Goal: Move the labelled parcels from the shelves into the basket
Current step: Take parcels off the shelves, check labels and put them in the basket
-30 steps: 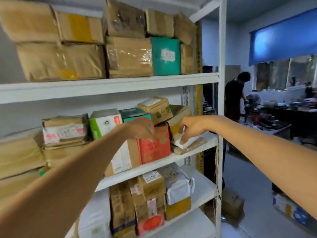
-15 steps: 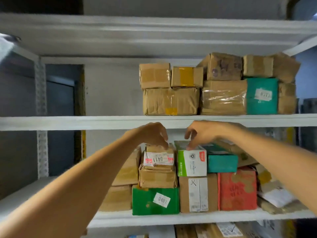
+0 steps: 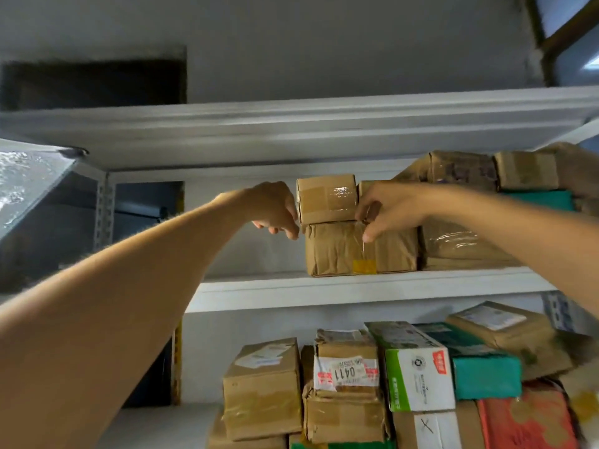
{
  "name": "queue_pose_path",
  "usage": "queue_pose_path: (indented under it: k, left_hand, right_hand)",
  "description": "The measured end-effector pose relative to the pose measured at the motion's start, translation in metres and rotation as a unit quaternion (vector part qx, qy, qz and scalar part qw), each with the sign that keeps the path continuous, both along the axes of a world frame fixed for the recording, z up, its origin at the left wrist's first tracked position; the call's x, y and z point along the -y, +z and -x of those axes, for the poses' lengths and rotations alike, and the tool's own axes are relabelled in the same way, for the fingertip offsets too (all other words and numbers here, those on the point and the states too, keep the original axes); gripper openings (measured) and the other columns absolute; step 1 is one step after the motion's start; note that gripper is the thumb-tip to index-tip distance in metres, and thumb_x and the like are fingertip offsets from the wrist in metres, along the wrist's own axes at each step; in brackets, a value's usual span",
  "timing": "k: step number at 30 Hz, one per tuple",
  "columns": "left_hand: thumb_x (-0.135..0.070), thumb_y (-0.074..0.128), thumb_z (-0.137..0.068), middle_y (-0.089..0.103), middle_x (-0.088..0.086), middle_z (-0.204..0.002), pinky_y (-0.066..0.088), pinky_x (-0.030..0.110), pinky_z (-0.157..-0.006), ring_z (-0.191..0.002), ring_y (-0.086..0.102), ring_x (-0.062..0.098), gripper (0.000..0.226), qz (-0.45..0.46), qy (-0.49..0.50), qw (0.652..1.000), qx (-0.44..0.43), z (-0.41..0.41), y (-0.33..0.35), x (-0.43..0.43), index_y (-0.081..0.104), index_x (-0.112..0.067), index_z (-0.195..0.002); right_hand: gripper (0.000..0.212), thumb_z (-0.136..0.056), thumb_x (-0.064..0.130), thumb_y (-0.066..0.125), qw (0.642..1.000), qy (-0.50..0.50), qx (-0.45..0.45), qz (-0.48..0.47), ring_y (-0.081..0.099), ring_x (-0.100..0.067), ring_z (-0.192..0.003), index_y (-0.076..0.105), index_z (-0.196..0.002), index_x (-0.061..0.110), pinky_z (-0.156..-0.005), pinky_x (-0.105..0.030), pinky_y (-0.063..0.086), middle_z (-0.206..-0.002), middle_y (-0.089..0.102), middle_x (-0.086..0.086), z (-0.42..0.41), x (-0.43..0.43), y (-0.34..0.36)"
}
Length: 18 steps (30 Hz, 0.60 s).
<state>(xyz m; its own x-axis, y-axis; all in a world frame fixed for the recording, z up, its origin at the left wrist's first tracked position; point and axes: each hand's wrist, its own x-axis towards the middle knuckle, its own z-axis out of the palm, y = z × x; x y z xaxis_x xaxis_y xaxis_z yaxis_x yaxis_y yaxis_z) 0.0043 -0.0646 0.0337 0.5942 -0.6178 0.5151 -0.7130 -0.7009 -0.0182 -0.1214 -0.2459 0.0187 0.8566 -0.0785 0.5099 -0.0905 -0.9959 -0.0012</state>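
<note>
Two hands flank the small taped box [image 3: 325,199], stacked on a wider brown parcel [image 3: 343,251] on the upper shelf [image 3: 324,290]: left hand [image 3: 275,209] at 9 o'clock, right hand [image 3: 389,207] at 3 o'clock. Their fingers [image 3: 369,234] curl at its lower corners; grip cannot be confirmed. The right forearm [image 3: 486,228] partly covers the film-wrapped parcel [image 3: 453,244].

The sticker [image 3: 346,373] on a brown parcel [image 3: 346,349] reads 0411; a white label [image 3: 431,429] shows X.

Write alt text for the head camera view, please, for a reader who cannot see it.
Two bare arms reach up to a white shelf, the left hand and right hand curled at either side of a small taped box that sits on a larger brown parcel. Below it, a parcel labelled 0411 stands among many others.
</note>
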Motion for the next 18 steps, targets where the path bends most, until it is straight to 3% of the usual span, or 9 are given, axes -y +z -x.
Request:
queue_pose_path:
  k: [4,7,9,13,18]
  left_hand:
    - [-0.03,0.08,-0.074,0.073,0.003,-0.091,0.049,0.025,-0.081,-0.081,0.068,0.011,0.039,0.021,0.006,1.0,0.001,-0.016,0.003,0.002,0.064,-0.023,-0.108]
    - [-0.03,0.08,-0.074,0.072,0.003,-0.09,0.047,0.024,-0.08,-0.082,0.067,0.012,0.043,0.042,0.015,0.999,-0.002,-0.026,0.007,0.002,0.063,-0.021,-0.113]
    - [-0.031,0.08,-0.074,0.071,0.002,-0.093,0.045,0.024,-0.08,-0.085,0.066,0.014,0.05,0.059,0.031,0.998,0.007,-0.031,0.012,0.002,0.061,-0.019,-0.118]
    - [-0.032,0.081,-0.072,0.062,0.003,-0.119,0.044,0.033,-0.09,-0.105,0.057,0.021,0.074,0.104,0.044,0.992,0.05,-0.038,0.017,0.008,0.044,-0.021,-0.134]
    - [-0.025,0.08,-0.075,0.062,0.007,-0.125,0.041,0.035,-0.096,-0.114,0.056,0.026,0.094,0.14,-0.002,0.99,0.034,-0.041,0.012,0.02,0.022,-0.025,-0.149]
  right_hand:
    - [0.037,-0.076,0.033,0.077,0.998,-0.028,0.049,0.036,0.059,-0.02,-0.099,0.066,-0.11,0.021,-0.089,-0.038,0.052,-0.107,0.064,0.0,-0.007,0.007,0.009]
    - [0.035,-0.076,0.028,0.075,0.993,-0.003,0.111,0.049,0.059,-0.019,-0.094,0.065,-0.109,0.02,-0.079,-0.035,0.052,-0.104,0.064,-0.001,-0.01,0.016,0.015]
    - [0.035,-0.076,0.027,0.074,0.992,0.014,0.121,0.044,0.059,-0.02,-0.094,0.065,-0.109,0.021,-0.082,-0.039,0.054,-0.103,0.065,-0.002,-0.01,0.022,0.019]
    - [0.03,-0.078,0.027,0.072,0.993,0.032,0.106,0.04,0.061,-0.019,-0.095,0.066,-0.108,0.023,-0.085,-0.043,0.054,-0.102,0.065,-0.001,-0.013,0.034,0.021]
    - [0.027,-0.08,0.022,0.07,0.992,0.046,0.117,0.033,0.063,-0.019,-0.091,0.067,-0.106,0.02,-0.082,-0.042,0.055,-0.096,0.066,-0.003,-0.018,0.035,0.019]
